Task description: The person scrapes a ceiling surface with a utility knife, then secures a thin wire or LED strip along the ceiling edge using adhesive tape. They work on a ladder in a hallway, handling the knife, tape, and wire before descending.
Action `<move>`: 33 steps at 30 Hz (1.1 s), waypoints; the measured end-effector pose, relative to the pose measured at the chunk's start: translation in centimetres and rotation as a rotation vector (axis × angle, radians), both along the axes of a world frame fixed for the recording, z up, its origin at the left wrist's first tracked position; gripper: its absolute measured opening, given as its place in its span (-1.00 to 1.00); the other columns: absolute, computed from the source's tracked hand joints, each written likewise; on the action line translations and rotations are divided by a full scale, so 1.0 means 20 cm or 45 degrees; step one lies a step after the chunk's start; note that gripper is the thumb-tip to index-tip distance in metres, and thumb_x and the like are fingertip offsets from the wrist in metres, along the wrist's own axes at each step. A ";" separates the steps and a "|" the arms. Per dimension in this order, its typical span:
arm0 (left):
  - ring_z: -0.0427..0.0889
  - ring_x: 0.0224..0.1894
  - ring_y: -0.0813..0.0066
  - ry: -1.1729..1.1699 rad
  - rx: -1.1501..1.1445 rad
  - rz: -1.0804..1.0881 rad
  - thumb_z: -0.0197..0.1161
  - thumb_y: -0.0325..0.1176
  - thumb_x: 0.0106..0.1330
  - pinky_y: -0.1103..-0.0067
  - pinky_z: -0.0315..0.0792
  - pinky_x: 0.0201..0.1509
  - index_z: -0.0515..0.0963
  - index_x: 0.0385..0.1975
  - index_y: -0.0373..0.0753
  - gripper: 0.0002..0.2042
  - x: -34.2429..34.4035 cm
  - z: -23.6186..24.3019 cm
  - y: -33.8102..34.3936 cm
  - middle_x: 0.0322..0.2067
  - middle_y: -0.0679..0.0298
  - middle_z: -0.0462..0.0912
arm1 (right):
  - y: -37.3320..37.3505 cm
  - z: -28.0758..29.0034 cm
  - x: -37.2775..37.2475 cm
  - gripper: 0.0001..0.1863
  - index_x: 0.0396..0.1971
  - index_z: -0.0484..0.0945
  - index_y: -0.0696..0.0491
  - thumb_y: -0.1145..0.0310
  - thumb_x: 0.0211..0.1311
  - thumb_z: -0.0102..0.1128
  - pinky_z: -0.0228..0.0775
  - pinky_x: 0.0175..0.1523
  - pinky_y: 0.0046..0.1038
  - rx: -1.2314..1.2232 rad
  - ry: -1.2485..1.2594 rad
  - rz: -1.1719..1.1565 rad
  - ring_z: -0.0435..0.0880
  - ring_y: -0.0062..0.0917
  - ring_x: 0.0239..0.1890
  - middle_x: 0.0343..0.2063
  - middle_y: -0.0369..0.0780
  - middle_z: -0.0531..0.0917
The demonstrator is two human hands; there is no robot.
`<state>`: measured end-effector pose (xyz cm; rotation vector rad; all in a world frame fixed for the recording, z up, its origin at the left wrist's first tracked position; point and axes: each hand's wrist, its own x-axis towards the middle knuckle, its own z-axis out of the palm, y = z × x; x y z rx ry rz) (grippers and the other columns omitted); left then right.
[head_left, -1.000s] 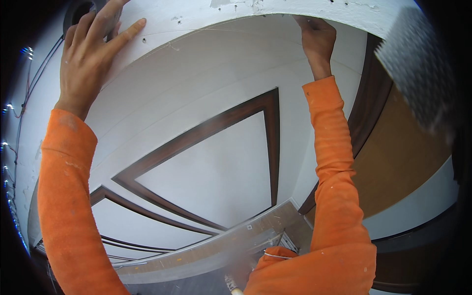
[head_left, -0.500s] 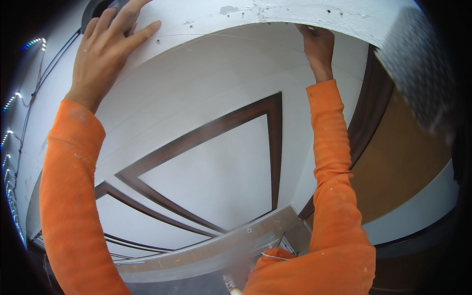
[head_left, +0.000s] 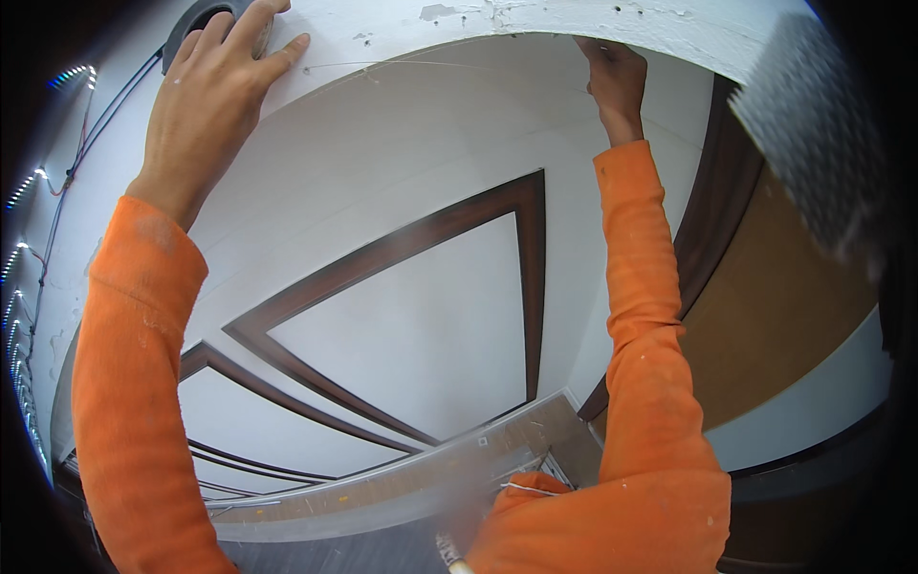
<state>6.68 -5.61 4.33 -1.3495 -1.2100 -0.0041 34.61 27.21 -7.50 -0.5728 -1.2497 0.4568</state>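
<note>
My left hand (head_left: 210, 100) rests at the upper left with its fingers and thumb apart, on the white ledge (head_left: 392, 24). Its fingertips lie over a dark grey ring-shaped object (head_left: 184, 29), partly hidden behind them. A thin thread-like line (head_left: 411, 63) runs from near the left thumb to the right along the ledge's lower edge. At the upper right my right hand (head_left: 618, 81) reaches up to the same edge with its fingers curled together. The fingertips are hidden there, and whatever they hold cannot be made out.
Black cables (head_left: 113, 105) and lit LED strips (head_left: 29, 187) run down the left side. A blurred grey textured object (head_left: 808, 134) is close by at the right. Beyond the ledge are white surfaces with dark brown trim (head_left: 382, 251). A brush-like tip (head_left: 448, 550) shows at the bottom.
The view has shifted slightly, so the trim and ledge sit higher. My left hand is slightly lower against the ledge, and more of the dark ring shows. The right hand stays at the edge.
</note>
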 end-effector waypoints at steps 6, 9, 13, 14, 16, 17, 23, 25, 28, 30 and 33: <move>0.53 0.18 0.24 0.005 0.018 0.029 0.25 -0.50 0.36 0.44 0.60 0.22 0.70 0.06 -0.02 -0.68 0.15 0.00 0.00 0.28 0.35 0.43 | 0.04 0.02 -0.02 -0.69 -0.36 0.71 0.19 0.19 0.26 0.43 0.24 -0.46 -0.49 0.120 0.052 -0.006 0.37 -0.63 -0.64 -0.69 -0.34 0.50; 0.55 0.07 0.23 0.134 0.059 0.075 0.27 -0.48 0.35 0.38 0.52 0.28 0.72 0.04 -0.07 -0.70 0.14 0.00 0.00 0.22 0.29 0.50 | 0.03 0.03 0.00 -0.65 -0.30 0.73 0.19 0.14 0.26 0.41 0.36 -0.34 -0.43 0.084 -0.041 -0.089 0.50 -0.54 -0.56 -0.62 -0.27 0.60; 0.59 -0.05 0.23 0.247 0.026 0.091 0.33 -0.45 0.31 0.34 0.53 0.13 0.70 0.06 -0.11 -0.68 0.09 0.03 0.02 0.00 0.18 0.60 | 0.02 0.04 0.03 -0.62 -0.24 0.77 0.17 0.10 0.25 0.39 0.46 -0.27 -0.38 -0.053 -0.125 -0.060 0.59 -0.47 -0.54 -0.59 -0.21 0.68; 0.60 -0.09 0.24 0.251 0.013 0.091 0.35 -0.42 0.30 0.33 0.52 0.09 0.70 0.07 -0.12 -0.67 0.05 0.06 0.03 -0.06 0.16 0.61 | 0.02 0.04 0.02 -0.63 -0.24 0.77 0.17 0.11 0.25 0.39 0.45 -0.29 -0.38 -0.035 -0.093 -0.045 0.57 -0.48 -0.56 -0.61 -0.22 0.67; 0.61 -0.16 0.24 0.198 -0.023 0.071 0.41 -0.34 0.27 0.33 0.51 0.02 0.68 0.10 -0.14 -0.63 0.10 0.05 0.03 -0.16 0.15 0.62 | 0.01 0.04 0.01 -0.64 -0.25 0.76 0.17 0.13 0.25 0.39 0.43 -0.33 -0.38 0.002 -0.039 -0.039 0.52 -0.50 -0.60 -0.64 -0.24 0.65; 0.62 -0.19 0.24 0.146 -0.046 0.060 0.44 -0.29 0.25 0.32 0.50 0.00 0.67 0.11 -0.15 -0.60 0.14 0.02 0.02 -0.19 0.15 0.62 | 0.01 0.04 0.03 -0.64 -0.25 0.76 0.17 0.13 0.25 0.40 0.43 -0.33 -0.37 0.004 -0.083 -0.080 0.52 -0.50 -0.60 -0.65 -0.25 0.64; 0.63 -0.22 0.20 0.107 -0.027 0.263 0.49 -0.06 0.20 0.33 0.51 0.00 0.62 0.17 -0.18 -0.44 0.19 0.01 0.00 -0.21 0.14 0.63 | -0.01 0.05 0.03 -0.65 -0.25 0.76 0.17 0.14 0.25 0.40 0.42 -0.34 -0.36 0.021 -0.093 -0.093 0.50 -0.52 -0.58 -0.67 -0.27 0.61; 0.63 -0.22 0.19 0.078 -0.015 0.292 0.48 -0.07 0.21 0.34 0.52 0.00 0.61 0.18 -0.18 -0.44 0.19 0.00 0.03 -0.21 0.14 0.63 | -0.03 0.05 0.06 -0.65 -0.26 0.76 0.18 0.15 0.25 0.39 0.41 -0.34 -0.37 0.014 -0.125 -0.106 0.50 -0.53 -0.58 -0.67 -0.27 0.61; 0.67 -0.24 0.25 0.041 0.007 0.349 0.46 -0.09 0.23 0.42 0.57 -0.07 0.62 0.15 -0.16 -0.49 0.21 -0.01 0.03 -0.22 0.20 0.66 | -0.04 0.06 0.05 -0.67 -0.26 0.76 0.18 0.16 0.26 0.39 0.40 -0.33 -0.38 0.016 -0.116 -0.133 0.49 -0.53 -0.58 -0.67 -0.27 0.61; 0.75 -0.28 0.37 0.167 0.065 0.352 0.42 -0.06 0.26 0.53 0.64 -0.23 0.67 0.05 -0.10 -0.58 0.20 -0.02 0.03 -0.24 0.31 0.73 | -0.03 0.05 0.05 -0.59 -0.43 0.72 0.21 0.09 0.27 0.41 0.36 -0.32 -0.42 0.053 -0.102 -0.112 0.42 -0.61 -0.57 -0.69 -0.32 0.56; 0.64 -0.23 0.20 -0.037 -0.030 0.361 0.47 -0.16 0.22 0.36 0.54 -0.04 0.62 0.18 -0.20 -0.48 0.25 -0.01 0.03 -0.24 0.15 0.64 | -0.03 0.05 0.06 -0.54 -0.53 0.69 0.22 0.06 0.28 0.42 0.33 -0.31 -0.45 0.032 -0.118 -0.058 0.37 -0.64 -0.58 -0.70 -0.35 0.54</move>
